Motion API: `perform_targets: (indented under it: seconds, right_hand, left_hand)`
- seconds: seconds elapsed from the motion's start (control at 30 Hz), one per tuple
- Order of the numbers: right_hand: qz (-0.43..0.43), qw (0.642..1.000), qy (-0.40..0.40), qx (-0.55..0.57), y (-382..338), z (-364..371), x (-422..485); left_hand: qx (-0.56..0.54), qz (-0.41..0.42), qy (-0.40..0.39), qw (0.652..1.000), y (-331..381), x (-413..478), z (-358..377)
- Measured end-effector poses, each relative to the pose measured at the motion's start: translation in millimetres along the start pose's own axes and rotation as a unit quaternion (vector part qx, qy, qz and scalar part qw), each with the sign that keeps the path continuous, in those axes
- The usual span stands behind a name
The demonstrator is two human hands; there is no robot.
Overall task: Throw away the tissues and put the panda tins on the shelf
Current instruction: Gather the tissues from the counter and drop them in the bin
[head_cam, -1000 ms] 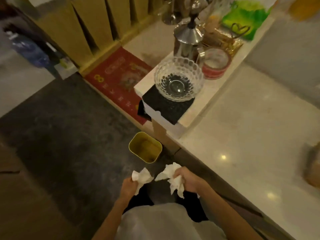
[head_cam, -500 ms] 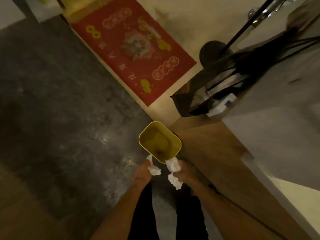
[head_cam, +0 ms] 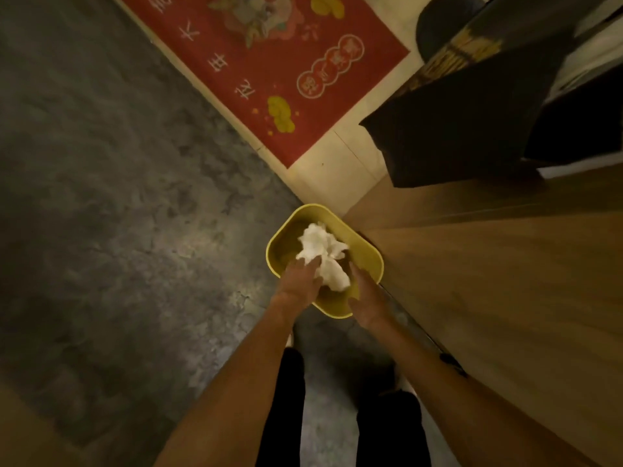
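Observation:
A crumpled wad of white tissues (head_cam: 322,252) sits in the mouth of a small yellow bin (head_cam: 369,256) on the floor. My left hand (head_cam: 298,283) reaches into the bin from the near side, with fingers and thumb on the lower left of the wad. My right hand (head_cam: 365,296) is over the bin's near right rim, its fingers straight and just touching the wad's right edge. No panda tins are in view.
The bin stands against the corner of a wooden cabinet side (head_cam: 488,281). A dark bag (head_cam: 455,129) hangs at upper right. A red floor mat (head_cam: 269,62) lies beyond the bin, on grey floor (head_cam: 118,197). My dark-trousered legs (head_cam: 283,416) are below.
I have bent down, so the bin is much nearer. Both hands moved forward from in front of the bin to over its opening, and the two tissues now form one wad inside it.

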State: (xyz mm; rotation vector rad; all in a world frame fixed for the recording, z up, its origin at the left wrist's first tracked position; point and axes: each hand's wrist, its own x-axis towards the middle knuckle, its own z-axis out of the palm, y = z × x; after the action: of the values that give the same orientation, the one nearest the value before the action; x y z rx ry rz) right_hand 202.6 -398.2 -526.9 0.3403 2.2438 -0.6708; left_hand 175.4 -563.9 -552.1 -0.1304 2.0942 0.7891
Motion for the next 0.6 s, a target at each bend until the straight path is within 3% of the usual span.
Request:
perform_targets:
  seconds: [0.13, 0.23, 0.47, 0.6]
  right_hand:
    - [0.028, 0.999, -0.038, -0.01, -5, -41, -68]
    - [0.034, 0.996, -0.064, -0.059, -24, -84, -146]
    - [0.019, 0.994, 0.042, -0.099, -54, -176, -349]
    - [0.006, 0.991, 0.129, -0.029, -27, -197, -444]
  left_hand:
    - [0.063, 0.007, -0.046, 0.997, 15, -67, -25]
    - [0.145, 0.021, -0.038, 0.988, 45, -150, -54]
    - [0.236, 0.084, -0.053, 0.967, 125, -342, -108]
    - [0.277, 0.142, -0.093, 0.946, 174, -409, -101]
